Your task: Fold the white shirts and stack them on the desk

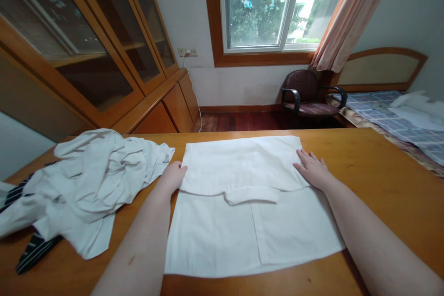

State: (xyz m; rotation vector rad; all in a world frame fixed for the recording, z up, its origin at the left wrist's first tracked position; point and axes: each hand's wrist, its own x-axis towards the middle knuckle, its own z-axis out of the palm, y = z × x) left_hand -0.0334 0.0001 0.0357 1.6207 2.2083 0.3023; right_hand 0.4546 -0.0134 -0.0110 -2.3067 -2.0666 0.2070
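Note:
A white shirt (215,236) lies on the wooden table in front of me, with its upper part folded over towards me so that the collar (253,195) rests across its middle. My left hand (175,175) is at the left edge of the folded layer, thumb and fingers closed on the cloth. On the opposite edge, my right hand (312,169) lies flat with its fingers spread, touching the fabric. To the left of my left arm is a loose, crumpled heap of white clothing (93,180), with dark striped cloth (38,250) showing from under it.
The wooden table (378,185) extends to both sides. Beyond its far edge are a glass-doored cabinet (114,32), a window (256,9) with a pink curtain (360,9), a dark armchair (305,95) and a bed (398,115) at right.

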